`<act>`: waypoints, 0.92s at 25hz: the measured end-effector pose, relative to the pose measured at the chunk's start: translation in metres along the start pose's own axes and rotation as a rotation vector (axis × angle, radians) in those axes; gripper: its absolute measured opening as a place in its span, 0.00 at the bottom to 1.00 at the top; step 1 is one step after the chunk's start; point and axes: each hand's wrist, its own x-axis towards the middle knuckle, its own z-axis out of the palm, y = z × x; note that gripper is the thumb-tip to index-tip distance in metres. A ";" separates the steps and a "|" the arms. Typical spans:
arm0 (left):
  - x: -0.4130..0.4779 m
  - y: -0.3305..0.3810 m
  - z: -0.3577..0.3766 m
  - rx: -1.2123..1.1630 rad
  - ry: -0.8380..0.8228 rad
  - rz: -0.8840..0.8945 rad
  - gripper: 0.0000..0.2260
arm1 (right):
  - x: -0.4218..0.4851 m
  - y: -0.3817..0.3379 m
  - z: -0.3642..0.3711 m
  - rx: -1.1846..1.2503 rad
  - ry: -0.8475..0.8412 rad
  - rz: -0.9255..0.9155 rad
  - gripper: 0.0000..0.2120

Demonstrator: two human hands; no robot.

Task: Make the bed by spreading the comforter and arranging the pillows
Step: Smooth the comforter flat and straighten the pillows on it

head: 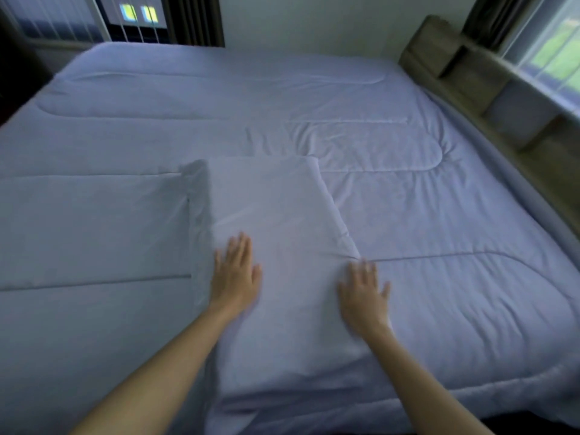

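A pale lavender quilted comforter (282, 98) lies spread flat over the whole bed. On it, near the front edge, rests a pillow (276, 215) in a matching lavender case, lying lengthwise away from me. My left hand (235, 274) presses flat on the pillow's left part, fingers apart. My right hand (364, 293) lies flat at the pillow's right edge, fingers spread, where the case meets the comforter. Neither hand grips anything.
A wooden headboard with open shelf cubbies (470, 70) runs along the bed's right side under a window (552, 48). A white wall (314, 20) stands behind the bed. Dark curtains (194, 17) and another window (138, 14) are at the far left.
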 end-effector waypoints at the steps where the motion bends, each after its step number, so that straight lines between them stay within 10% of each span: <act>1: -0.014 0.003 0.010 0.043 -0.043 0.114 0.29 | -0.013 -0.023 0.010 -0.007 -0.028 -0.219 0.28; 4: -0.029 -0.009 0.014 0.067 -0.050 0.097 0.29 | -0.041 -0.051 0.034 -0.145 -0.068 -0.614 0.26; 14: -0.025 -0.008 0.009 -0.397 0.020 -0.431 0.31 | 0.012 0.038 -0.005 0.372 -0.252 0.266 0.31; 18: -0.024 -0.016 0.010 -0.730 0.004 -0.783 0.43 | 0.015 0.017 -0.013 0.555 -0.124 0.315 0.30; 23: -0.012 -0.045 0.036 -1.011 -0.057 -0.809 0.56 | 0.036 0.020 -0.019 0.473 -0.261 0.280 0.35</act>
